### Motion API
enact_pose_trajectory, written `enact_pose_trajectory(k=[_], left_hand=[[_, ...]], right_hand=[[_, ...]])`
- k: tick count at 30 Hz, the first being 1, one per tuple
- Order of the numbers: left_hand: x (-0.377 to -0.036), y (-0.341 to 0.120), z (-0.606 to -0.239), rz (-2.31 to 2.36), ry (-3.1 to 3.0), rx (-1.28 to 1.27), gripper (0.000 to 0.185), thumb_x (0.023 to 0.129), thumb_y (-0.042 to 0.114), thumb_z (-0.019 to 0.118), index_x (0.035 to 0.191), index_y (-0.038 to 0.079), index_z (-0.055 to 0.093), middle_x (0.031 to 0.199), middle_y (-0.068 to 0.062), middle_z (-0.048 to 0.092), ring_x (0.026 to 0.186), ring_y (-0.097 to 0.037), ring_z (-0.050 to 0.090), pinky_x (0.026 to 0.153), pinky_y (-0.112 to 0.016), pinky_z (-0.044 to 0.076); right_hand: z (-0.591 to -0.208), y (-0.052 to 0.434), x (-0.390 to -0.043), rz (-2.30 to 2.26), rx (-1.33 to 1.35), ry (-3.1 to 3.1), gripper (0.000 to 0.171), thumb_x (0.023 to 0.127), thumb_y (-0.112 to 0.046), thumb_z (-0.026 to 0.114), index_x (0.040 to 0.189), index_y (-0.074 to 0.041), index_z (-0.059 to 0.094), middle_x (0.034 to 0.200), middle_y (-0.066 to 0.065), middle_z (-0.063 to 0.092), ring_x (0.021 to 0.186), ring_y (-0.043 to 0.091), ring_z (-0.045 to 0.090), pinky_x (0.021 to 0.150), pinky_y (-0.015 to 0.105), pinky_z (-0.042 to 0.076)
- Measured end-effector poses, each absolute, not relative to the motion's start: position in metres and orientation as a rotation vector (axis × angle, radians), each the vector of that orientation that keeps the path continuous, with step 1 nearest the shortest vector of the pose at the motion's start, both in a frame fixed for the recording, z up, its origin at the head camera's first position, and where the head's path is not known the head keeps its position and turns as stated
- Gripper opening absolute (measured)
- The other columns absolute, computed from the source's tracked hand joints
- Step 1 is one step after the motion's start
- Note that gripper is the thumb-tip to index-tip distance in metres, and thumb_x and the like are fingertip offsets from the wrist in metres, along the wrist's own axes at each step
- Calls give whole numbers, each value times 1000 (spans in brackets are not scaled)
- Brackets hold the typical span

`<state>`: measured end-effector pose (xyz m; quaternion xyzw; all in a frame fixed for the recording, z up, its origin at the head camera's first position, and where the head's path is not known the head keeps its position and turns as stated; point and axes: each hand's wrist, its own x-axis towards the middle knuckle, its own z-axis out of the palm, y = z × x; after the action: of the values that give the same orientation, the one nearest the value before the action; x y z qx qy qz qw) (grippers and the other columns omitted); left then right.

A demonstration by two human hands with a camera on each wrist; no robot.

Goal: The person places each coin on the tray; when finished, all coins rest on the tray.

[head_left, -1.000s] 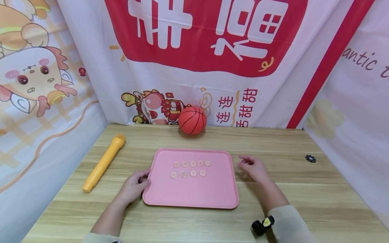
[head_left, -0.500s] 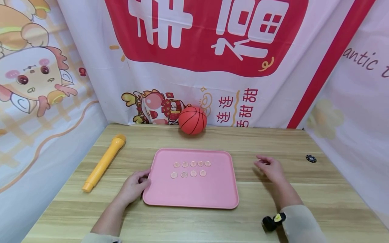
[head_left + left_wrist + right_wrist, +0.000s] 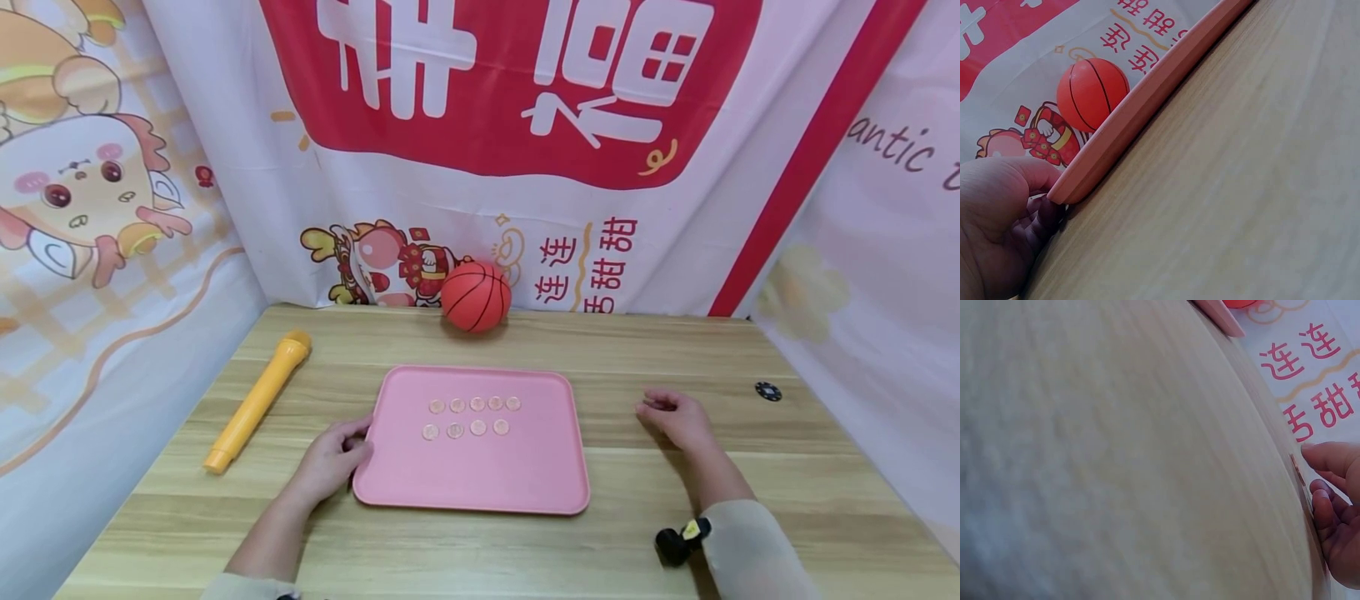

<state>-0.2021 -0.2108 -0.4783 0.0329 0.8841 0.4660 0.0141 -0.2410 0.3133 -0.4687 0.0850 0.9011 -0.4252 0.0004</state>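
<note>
We see the left hand (image 3: pixel 330 461) gripping the left edge of the pink tray (image 3: pixel 480 475), which lies flat at the table's centre with nine coins (image 3: pixel 471 416) on it. The right hand (image 3: pixel 678 419) rests right of the tray, fingers curled; a small coin (image 3: pixel 1298 470) lies at its fingertips, though we cannot tell whether it is pinched.

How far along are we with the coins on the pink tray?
Nine coins already lie on the pink tray, five in the back row and four in the front. The left hand holds the tray's near left corner. The right hand rests on the table right of the tray, fingers over a small coin-like disc. The front row looks one short.
</note>
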Motion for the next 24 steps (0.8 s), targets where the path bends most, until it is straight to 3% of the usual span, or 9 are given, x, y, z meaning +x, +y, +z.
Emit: enact_pose_trajectory(k=[4,8,18,24], left_hand=[[-202,-211,-478,1451,2755,107,47,92,9,65,136,-4,54,111,-16,60,92,-14,54,78,-21,46],[-202,-211,-477,1445,2761,108,47,92,9,65,136,-3,55,111,-15,60,92,-14,54,78,-21,46],[-203,-211,-478,1445,2763,105,47,92,8,64,136,-4,54,109,-15,61,92,-13,54,78,-21,46],[-203,-211,-479,1453,2758,107,47,92,8,64,136,-4,54,109,-15,61,91,-13,54,78,-20,46]], right_hand=[[-469,314,-242,-1309,281,2816,51,93,-30,67,129,5,57,128,25,60,113,32,56,95,38,44],[-468,315,-244,-1250,277,2819,49,93,-30,66,125,7,59,123,27,61,112,36,56,97,47,43],[-465,317,-248,-1115,243,2842,45,93,-29,66,118,8,63,115,26,64,105,36,58,95,50,43],[-464,316,-248,-1102,245,2857,40,91,-26,68,111,7,64,104,21,65,97,31,58,86,40,44]])
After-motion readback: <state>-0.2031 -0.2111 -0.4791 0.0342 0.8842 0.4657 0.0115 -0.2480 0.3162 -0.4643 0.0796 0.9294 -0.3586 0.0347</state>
